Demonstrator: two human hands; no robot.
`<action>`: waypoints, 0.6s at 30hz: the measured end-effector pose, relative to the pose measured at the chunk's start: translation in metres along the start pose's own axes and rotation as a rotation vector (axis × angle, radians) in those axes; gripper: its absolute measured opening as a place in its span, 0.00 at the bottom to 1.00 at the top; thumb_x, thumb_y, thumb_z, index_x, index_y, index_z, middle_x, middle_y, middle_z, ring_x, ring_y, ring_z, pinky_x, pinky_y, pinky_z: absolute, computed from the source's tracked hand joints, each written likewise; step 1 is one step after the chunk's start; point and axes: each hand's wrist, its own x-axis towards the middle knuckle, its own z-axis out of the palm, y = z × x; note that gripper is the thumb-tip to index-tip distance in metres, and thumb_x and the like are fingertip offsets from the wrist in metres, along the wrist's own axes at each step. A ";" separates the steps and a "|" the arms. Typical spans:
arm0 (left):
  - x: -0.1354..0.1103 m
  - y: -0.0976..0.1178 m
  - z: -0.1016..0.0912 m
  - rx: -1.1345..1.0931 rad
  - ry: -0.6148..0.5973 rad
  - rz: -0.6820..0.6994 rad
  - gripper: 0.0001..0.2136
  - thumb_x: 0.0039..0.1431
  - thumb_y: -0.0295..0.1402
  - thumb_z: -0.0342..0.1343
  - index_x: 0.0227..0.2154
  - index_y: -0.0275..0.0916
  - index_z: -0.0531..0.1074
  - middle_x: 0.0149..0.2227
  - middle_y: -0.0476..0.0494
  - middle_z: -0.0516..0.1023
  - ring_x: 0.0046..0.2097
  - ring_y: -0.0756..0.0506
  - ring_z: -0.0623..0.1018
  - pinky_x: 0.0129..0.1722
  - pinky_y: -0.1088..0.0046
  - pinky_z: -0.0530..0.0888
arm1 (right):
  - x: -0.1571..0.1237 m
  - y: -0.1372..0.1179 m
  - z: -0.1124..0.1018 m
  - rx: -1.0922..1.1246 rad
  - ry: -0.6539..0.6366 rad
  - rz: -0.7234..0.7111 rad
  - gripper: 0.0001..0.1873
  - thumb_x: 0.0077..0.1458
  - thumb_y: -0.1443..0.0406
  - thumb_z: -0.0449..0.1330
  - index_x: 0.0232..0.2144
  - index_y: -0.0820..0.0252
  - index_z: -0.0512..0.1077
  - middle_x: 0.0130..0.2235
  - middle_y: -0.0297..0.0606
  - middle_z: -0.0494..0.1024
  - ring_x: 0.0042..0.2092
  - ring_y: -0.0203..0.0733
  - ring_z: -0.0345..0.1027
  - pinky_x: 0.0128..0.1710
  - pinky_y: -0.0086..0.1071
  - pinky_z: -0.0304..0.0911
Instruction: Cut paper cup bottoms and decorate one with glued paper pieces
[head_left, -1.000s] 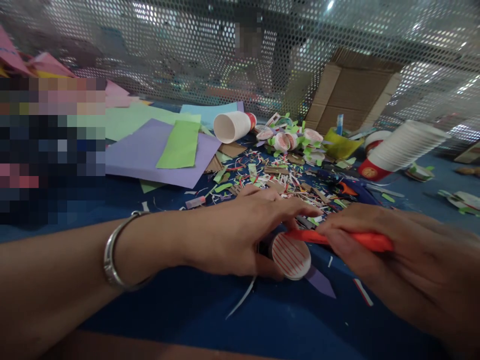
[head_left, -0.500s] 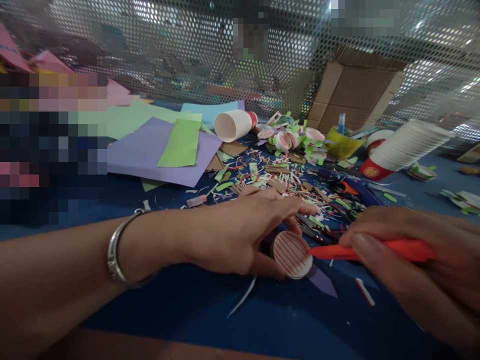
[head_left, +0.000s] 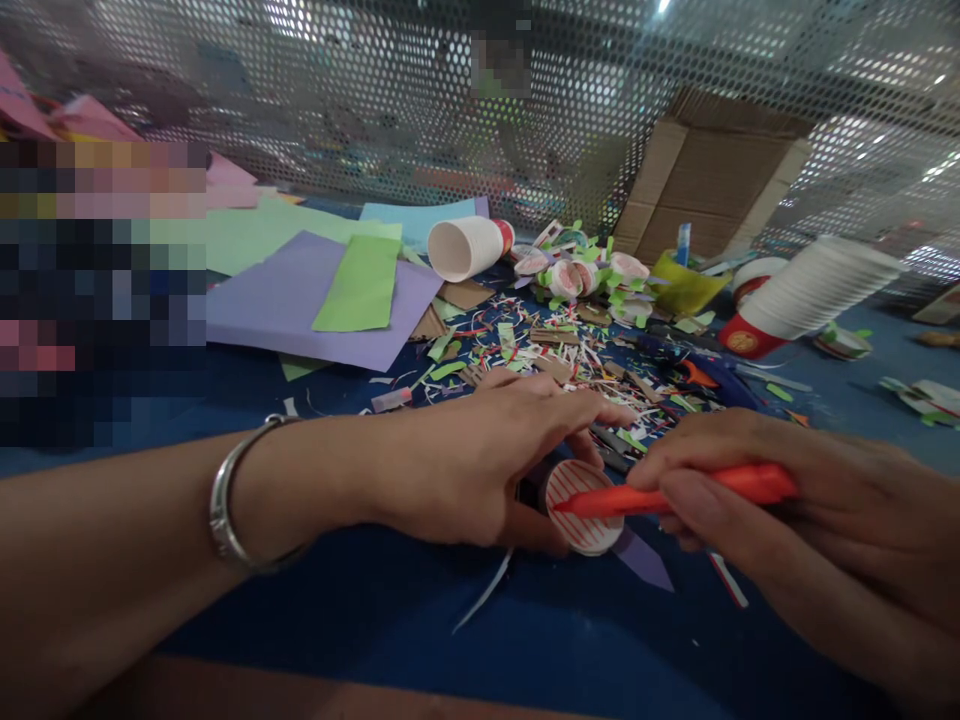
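My left hand (head_left: 480,465), with a silver bangle at its wrist, holds a small round white paper piece (head_left: 589,538) between thumb and fingers. It looks like a cut-off paper cup bottom, and red slanted stripes cover its face. A red marker (head_left: 607,500) is gripped in my right hand (head_left: 795,530). Its tip touches the left side of the striped face. Beneath the round piece's right edge, a pointed purple paper strip (head_left: 646,560) sticks out. A thin white paper sliver (head_left: 484,595) lies close to my left thumb.
Colourful paper scraps (head_left: 555,335) litter the blue table (head_left: 420,630). Behind them lie a tipped paper cup (head_left: 465,250), small cup crafts (head_left: 566,278) and purple paper (head_left: 277,290). Stacked paper cups (head_left: 817,290) lean at right, near cardboard (head_left: 712,185) against a perforated metal screen (head_left: 360,120).
My right hand has moved left, carrying the marker tip from the round piece's right edge across to its left side. My left hand and the piece stay almost still.
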 end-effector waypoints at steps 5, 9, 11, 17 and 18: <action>0.000 0.001 -0.001 0.010 -0.017 0.000 0.37 0.58 0.40 0.68 0.67 0.42 0.59 0.53 0.41 0.77 0.58 0.38 0.73 0.58 0.61 0.63 | 0.000 -0.002 0.000 0.051 -0.005 0.017 0.09 0.65 0.63 0.57 0.35 0.40 0.74 0.29 0.17 0.82 0.18 0.31 0.70 0.11 0.29 0.53; 0.001 0.001 -0.001 0.043 -0.017 -0.003 0.39 0.57 0.38 0.68 0.68 0.40 0.58 0.52 0.41 0.78 0.58 0.38 0.73 0.59 0.60 0.64 | 0.000 -0.001 0.001 -0.033 0.016 -0.003 0.10 0.66 0.63 0.55 0.34 0.43 0.73 0.29 0.18 0.83 0.18 0.31 0.70 0.16 0.26 0.62; 0.002 0.000 0.000 0.062 -0.008 0.010 0.39 0.56 0.38 0.68 0.68 0.39 0.58 0.56 0.39 0.76 0.59 0.37 0.72 0.59 0.59 0.65 | 0.000 0.003 0.001 -0.099 0.065 0.004 0.09 0.67 0.62 0.55 0.35 0.44 0.73 0.30 0.19 0.83 0.21 0.32 0.73 0.23 0.24 0.68; 0.003 0.000 0.000 0.088 0.026 0.031 0.39 0.54 0.37 0.68 0.66 0.36 0.60 0.57 0.37 0.75 0.59 0.37 0.72 0.58 0.61 0.67 | 0.000 0.010 0.002 -0.202 0.146 0.013 0.08 0.67 0.59 0.56 0.35 0.44 0.73 0.25 0.20 0.80 0.22 0.32 0.75 0.22 0.24 0.67; 0.002 0.000 0.000 0.088 0.022 0.029 0.39 0.54 0.37 0.68 0.66 0.36 0.60 0.57 0.37 0.75 0.59 0.37 0.72 0.58 0.60 0.67 | 0.000 0.009 0.002 -0.231 0.156 0.020 0.10 0.67 0.57 0.55 0.34 0.43 0.74 0.25 0.20 0.81 0.21 0.32 0.75 0.22 0.25 0.67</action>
